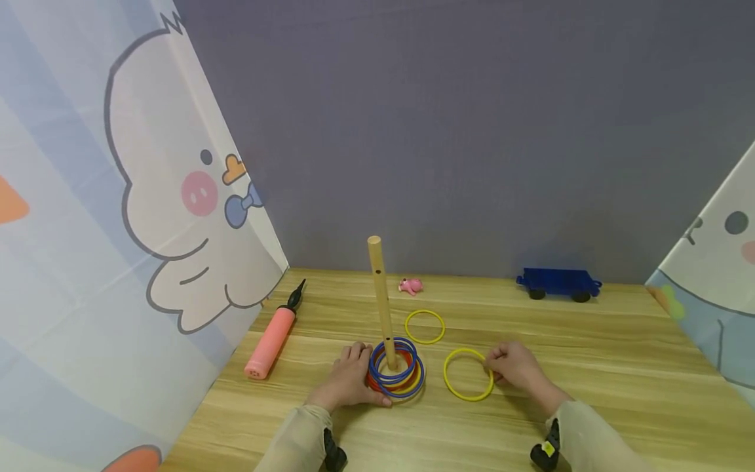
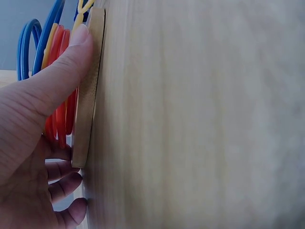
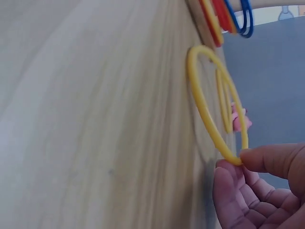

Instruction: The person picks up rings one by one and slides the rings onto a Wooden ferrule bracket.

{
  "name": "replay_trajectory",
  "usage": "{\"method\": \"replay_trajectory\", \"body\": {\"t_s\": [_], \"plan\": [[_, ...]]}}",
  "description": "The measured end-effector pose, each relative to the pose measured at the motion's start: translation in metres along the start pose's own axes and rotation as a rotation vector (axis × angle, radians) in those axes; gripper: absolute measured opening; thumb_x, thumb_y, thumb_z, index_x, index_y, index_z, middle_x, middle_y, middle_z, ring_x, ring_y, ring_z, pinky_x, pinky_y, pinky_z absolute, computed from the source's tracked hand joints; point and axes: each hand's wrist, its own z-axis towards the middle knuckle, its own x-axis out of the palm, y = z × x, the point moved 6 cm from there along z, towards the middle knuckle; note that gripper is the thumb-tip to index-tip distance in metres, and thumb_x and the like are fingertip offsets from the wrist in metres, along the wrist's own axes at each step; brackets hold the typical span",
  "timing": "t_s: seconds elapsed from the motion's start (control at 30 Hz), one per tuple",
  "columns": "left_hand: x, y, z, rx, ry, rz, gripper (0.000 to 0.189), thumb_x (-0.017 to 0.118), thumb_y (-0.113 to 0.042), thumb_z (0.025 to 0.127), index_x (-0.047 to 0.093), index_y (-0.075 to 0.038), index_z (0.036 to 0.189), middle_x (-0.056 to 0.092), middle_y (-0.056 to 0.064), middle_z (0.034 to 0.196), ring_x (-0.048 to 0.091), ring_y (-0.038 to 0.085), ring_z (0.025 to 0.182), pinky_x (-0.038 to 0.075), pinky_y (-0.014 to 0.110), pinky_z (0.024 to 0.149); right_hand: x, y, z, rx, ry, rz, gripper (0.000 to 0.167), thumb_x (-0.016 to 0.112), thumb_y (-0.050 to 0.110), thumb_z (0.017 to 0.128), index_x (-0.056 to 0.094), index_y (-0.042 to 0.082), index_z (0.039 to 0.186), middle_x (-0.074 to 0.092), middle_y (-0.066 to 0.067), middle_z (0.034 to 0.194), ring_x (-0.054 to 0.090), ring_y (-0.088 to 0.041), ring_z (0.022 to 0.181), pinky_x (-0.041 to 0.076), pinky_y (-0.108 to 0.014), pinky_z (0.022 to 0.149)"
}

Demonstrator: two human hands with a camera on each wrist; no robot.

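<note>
A pale wooden post point(image 1: 381, 295) stands upright on a flat wooden base point(image 2: 87, 119), with several blue, red and yellow rings point(image 1: 421, 377) stacked loosely around its foot. My left hand point(image 1: 348, 381) grips the base from the left; its thumb lies along the near side and its fingers reach round the rim beside the rings. To the right of the stand, my right hand point(image 1: 519, 367) pinches the edge of a yellow ring point(image 3: 202, 109) between thumb and fingers. That ring is tilted, its far side close to the tabletop. Another yellow ring point(image 1: 425, 311) lies flat behind the stand.
On the left side of the wooden table point(image 1: 637, 367) lies a pink hand pump point(image 1: 272, 342) with a black nozzle. A small pink animal figure point(image 1: 411, 286) sits near the back edge. A blue toy wagon point(image 1: 557, 282) stands at the back right, before the grey wall point(image 1: 460, 131).
</note>
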Motion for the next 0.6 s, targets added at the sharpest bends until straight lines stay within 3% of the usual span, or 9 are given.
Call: {"method": "replay_trajectory", "body": {"t_s": [0.13, 0.37, 0.6], "plan": [[0.000, -0.001, 0.000, 0.000, 0.000, 0.003, 0.114, 0.082, -0.066, 0.061, 0.041, 0.002, 0.142, 0.040, 0.015, 0.133, 0.036, 0.033, 0.120, 0.036, 0.054, 0.094, -0.002, 0.009, -0.005, 0.001, 0.046, 0.130, 0.010, 0.062, 0.000, 0.090, 0.064, -0.009, 0.092, 0.063, -0.010, 0.074, 0.060, -0.019, 0.063, 0.054, -0.035, 0.059], [0.000, -0.001, 0.001, 0.000, 0.004, 0.010, 0.114, 0.082, -0.067, 0.060, 0.041, 0.002, 0.142, 0.041, 0.015, 0.133, 0.036, 0.033, 0.120, 0.036, 0.054, 0.096, -0.015, 0.033, -0.008, -0.088, 0.154, 0.315, 0.025, 0.060, 0.005, 0.095, 0.058, -0.017, 0.106, 0.065, -0.009, 0.081, 0.062, -0.019, 0.068, 0.056, -0.035, 0.063], [-0.001, -0.001, -0.001, 0.000, -0.007, 0.013, 0.114, 0.082, -0.066, 0.060, 0.042, 0.002, 0.142, 0.041, 0.015, 0.132, 0.037, 0.033, 0.119, 0.036, 0.053, 0.095, -0.028, 0.062, -0.014, -0.083, 0.124, 0.368, 0.032, 0.060, 0.013, 0.097, 0.057, -0.013, 0.115, 0.065, -0.006, 0.084, 0.063, -0.019, 0.070, 0.056, -0.032, 0.066]]}}
